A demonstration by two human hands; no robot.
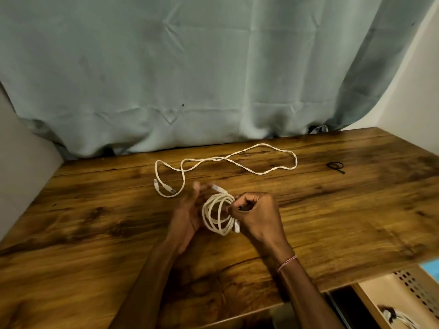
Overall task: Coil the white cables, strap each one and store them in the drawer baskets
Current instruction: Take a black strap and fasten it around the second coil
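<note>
A coiled white cable [217,216] hangs between my hands above the wooden table [95,222]. My right hand [257,216] grips the right side of the coil with curled fingers, something dark pinched in them. My left hand [187,211] is blurred, its fingers raised at the coil's left, touching the free plug end. A second white cable [228,161] lies loose and uncoiled across the back of the table. A black strap [335,166] lies at the far right.
A grey-green curtain [190,67] hangs behind the table. At the lower right an open drawer holds a pale perforated basket [408,293] with a coiled cable inside. White walls close in on both sides.
</note>
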